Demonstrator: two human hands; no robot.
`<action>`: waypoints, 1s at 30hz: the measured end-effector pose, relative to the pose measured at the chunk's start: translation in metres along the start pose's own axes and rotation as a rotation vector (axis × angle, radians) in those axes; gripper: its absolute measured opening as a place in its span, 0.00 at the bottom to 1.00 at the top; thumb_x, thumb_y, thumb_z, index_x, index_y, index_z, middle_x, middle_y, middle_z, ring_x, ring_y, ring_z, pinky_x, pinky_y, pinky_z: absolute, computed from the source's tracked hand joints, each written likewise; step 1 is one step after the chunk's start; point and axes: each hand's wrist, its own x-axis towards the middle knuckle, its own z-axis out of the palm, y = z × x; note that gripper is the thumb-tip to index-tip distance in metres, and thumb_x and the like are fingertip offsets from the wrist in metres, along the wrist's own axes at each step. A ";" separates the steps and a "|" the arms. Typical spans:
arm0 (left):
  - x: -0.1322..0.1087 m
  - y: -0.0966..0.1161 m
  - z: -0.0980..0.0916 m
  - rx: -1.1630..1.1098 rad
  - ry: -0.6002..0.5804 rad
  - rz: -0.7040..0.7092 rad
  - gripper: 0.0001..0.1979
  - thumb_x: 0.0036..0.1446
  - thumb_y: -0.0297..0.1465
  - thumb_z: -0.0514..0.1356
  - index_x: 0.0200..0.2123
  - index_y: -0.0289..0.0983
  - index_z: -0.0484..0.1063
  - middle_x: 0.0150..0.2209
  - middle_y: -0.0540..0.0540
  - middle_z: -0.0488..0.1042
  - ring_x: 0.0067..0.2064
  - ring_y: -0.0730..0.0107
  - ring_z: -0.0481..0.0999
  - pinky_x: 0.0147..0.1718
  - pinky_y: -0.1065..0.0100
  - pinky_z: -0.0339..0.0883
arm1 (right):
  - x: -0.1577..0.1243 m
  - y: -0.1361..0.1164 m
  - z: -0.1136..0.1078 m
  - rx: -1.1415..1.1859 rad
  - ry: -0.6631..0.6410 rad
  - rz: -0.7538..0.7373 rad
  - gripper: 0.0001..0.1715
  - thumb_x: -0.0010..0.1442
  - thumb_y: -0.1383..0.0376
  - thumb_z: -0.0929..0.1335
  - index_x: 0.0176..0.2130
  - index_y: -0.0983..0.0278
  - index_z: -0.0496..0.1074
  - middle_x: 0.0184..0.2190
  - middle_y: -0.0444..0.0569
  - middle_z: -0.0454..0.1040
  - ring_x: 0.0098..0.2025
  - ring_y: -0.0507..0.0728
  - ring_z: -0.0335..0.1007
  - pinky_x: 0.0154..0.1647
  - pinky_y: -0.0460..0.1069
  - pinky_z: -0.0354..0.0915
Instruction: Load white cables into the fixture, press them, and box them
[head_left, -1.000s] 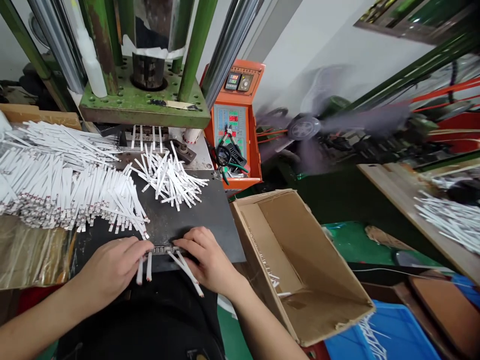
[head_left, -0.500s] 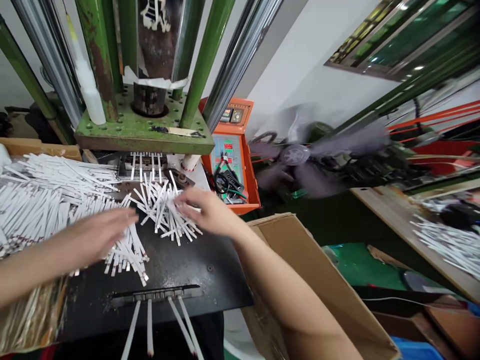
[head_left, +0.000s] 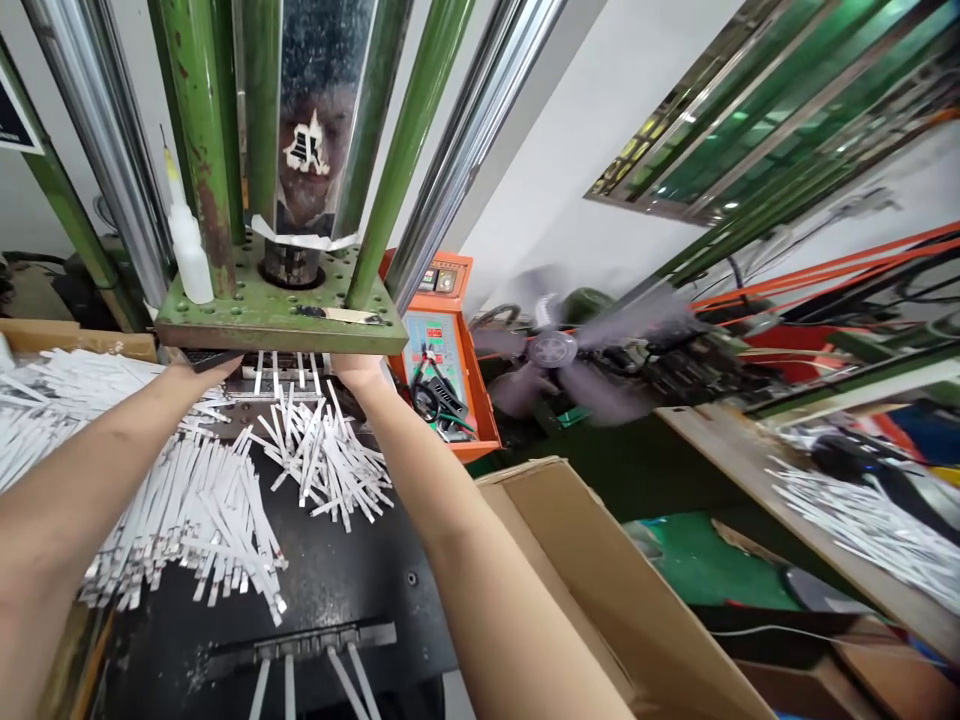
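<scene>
Both my arms reach forward to the green press plate [head_left: 281, 325]. My left hand [head_left: 196, 376] is at the left end of the metal fixture [head_left: 289, 385] under the plate, near its dark edge; its fingers are mostly hidden. On the fixture's right end, my right hand [head_left: 356, 370] is tucked beneath the plate, fingers out of sight. Several white strips [head_left: 276, 370] stick out of the fixture between the hands. A loose pile of white strips [head_left: 330, 460] lies just in front, and a larger pile [head_left: 191, 510] lies under and beside my left forearm.
A slotted bar [head_left: 300, 643] with several strips sits at the table's near edge. An orange control box [head_left: 480, 400] stands right of the press, before a spinning fan [head_left: 551, 348]. An open cardboard box [head_left: 600, 570] is beside my right arm. A white bottle [head_left: 191, 260] stands on the plate.
Both hands have moved forward from above the strip piles to the two ends of the fixture under the press plate. The camera view has shifted, so the scene sits lower and further left.
</scene>
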 end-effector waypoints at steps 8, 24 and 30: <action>-0.120 0.027 0.023 0.615 -0.269 0.252 0.16 0.63 0.32 0.50 0.48 0.41 0.74 0.37 0.46 0.75 0.35 0.65 0.72 0.35 0.66 0.67 | -0.138 0.021 -0.048 0.251 -0.093 -0.486 0.15 0.64 0.60 0.67 0.45 0.70 0.72 0.40 0.59 0.74 0.43 0.64 0.69 0.45 0.56 0.66; -0.225 0.036 0.093 0.882 -0.482 0.649 0.11 0.65 0.28 0.52 0.49 0.38 0.67 0.36 0.45 0.75 0.35 0.60 0.74 0.34 0.63 0.60 | -0.164 0.022 -0.062 0.563 -0.028 -0.044 0.14 0.65 0.56 0.67 0.37 0.66 0.71 0.27 0.46 0.71 0.30 0.56 0.68 0.33 0.49 0.63; -0.226 0.042 0.104 0.872 -0.374 0.753 0.05 0.64 0.30 0.55 0.36 0.35 0.67 0.30 0.47 0.72 0.31 0.61 0.72 0.31 0.63 0.58 | -0.221 -0.001 -0.043 0.471 -0.180 -0.430 0.12 0.59 0.61 0.72 0.40 0.65 0.73 0.32 0.50 0.76 0.38 0.59 0.71 0.42 0.51 0.65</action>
